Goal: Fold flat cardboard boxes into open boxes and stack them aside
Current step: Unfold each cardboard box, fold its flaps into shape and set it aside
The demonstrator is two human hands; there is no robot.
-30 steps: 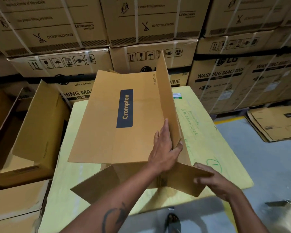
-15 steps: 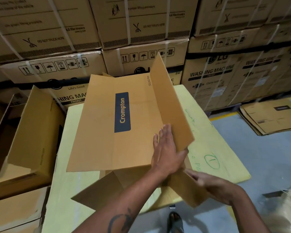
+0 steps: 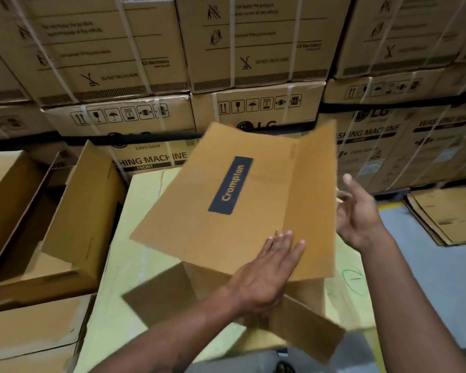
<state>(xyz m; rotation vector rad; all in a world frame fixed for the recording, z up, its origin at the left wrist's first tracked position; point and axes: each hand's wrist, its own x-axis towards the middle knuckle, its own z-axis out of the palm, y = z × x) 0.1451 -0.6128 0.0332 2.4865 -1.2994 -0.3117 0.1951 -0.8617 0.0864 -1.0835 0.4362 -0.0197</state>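
Warehouse or goods storeroom. Strapped washing-machine cartons (image 3: 253, 49) marked with handling symbols are stacked across the top of the frame; folded open boxes (image 3: 73, 224) stand at left; flattened cardboard (image 3: 447, 216) lies on the grey concrete floor (image 3: 428, 270) with a yellow line, at right.

the cardboard box (image 3: 253, 211) is tan-brown with a dark navy label (image 3: 230, 185) lettered "crompton" in gold. the sheet (image 3: 145, 265) under it is pale yellow, with a green circle (image 3: 357, 281) scribbled on it. the stacked cartons (image 3: 119, 49) behind are light brown with black print and whitish straps. the floor (image 3: 428, 278) looks blue-grey, with what may be a yellow line (image 3: 390, 204).
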